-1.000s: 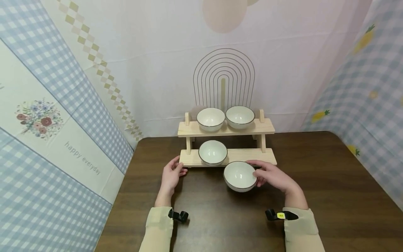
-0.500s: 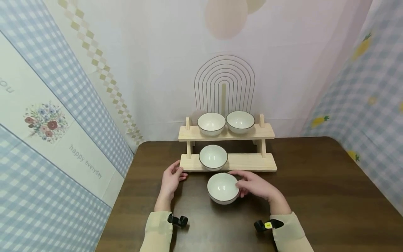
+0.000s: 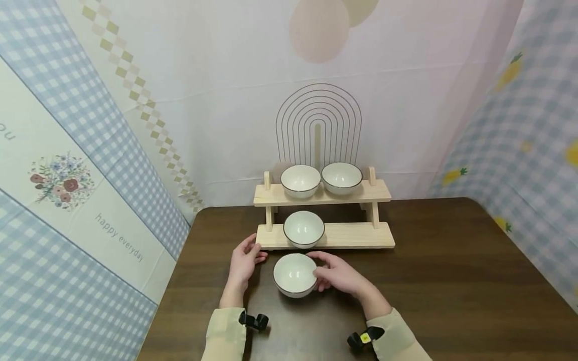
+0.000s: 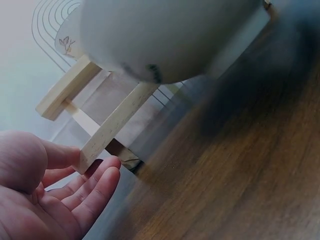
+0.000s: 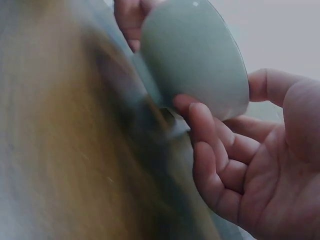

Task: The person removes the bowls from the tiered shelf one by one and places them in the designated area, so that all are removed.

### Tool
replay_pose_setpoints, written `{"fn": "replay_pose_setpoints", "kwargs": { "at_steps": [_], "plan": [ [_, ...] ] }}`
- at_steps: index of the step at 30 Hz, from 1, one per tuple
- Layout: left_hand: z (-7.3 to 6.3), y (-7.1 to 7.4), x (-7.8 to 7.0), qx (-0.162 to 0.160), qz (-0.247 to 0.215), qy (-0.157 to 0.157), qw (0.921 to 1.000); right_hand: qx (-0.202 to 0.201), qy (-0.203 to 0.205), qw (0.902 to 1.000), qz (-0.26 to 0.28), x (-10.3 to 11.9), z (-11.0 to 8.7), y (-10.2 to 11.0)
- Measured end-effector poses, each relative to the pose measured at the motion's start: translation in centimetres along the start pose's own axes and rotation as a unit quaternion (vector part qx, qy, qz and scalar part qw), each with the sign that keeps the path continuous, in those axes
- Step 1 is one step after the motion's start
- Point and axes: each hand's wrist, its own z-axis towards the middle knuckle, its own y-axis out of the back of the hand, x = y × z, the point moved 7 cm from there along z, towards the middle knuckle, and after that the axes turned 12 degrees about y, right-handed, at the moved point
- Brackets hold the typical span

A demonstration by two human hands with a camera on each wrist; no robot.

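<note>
My right hand [image 3: 340, 274] grips a white bowl [image 3: 294, 277] with a dark rim by its right side, thumb at the rim and fingers against the outer wall. In the right wrist view that bowl [image 5: 197, 55] appears held above the table. My left hand [image 3: 242, 263] pinches the left front corner of a two-tier wooden shelf [image 3: 356, 235], thumb on top and fingers below the board, as the left wrist view shows at the board's end [image 4: 97, 145]. Another bowl [image 3: 304, 229] sits on the lower tier, left of its middle. Two more bowls, a left one [image 3: 300, 181] and a right one [image 3: 341, 178], stand side by side on the upper tier.
The shelf stands near the back of a dark brown wooden table [image 3: 451, 281]. Behind it hangs a pale patterned cloth [image 3: 226, 125]. Blue checked cloths flank the table on the left [image 3: 81, 260] and right [image 3: 519, 150].
My right hand has carried its bowl leftward and toward me, from before the lower tier's right half to near my left hand. The left hand stays on the shelf corner.
</note>
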Motion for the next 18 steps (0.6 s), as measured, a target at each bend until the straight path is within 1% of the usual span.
{"fn": "replay_pose_setpoints", "kwargs": {
  "at_steps": [10,18],
  "plan": [
    [0.1,0.1,0.2,-0.001,-0.002,0.000,1.0000,-0.029,0.005,0.9994,0.020,0.4,0.6,-2.7],
    [0.2,0.1,0.2,-0.004,0.005,-0.001,1.0000,-0.063,0.004,0.9979,0.015,0.7,0.9,-4.1]
  ]
}}
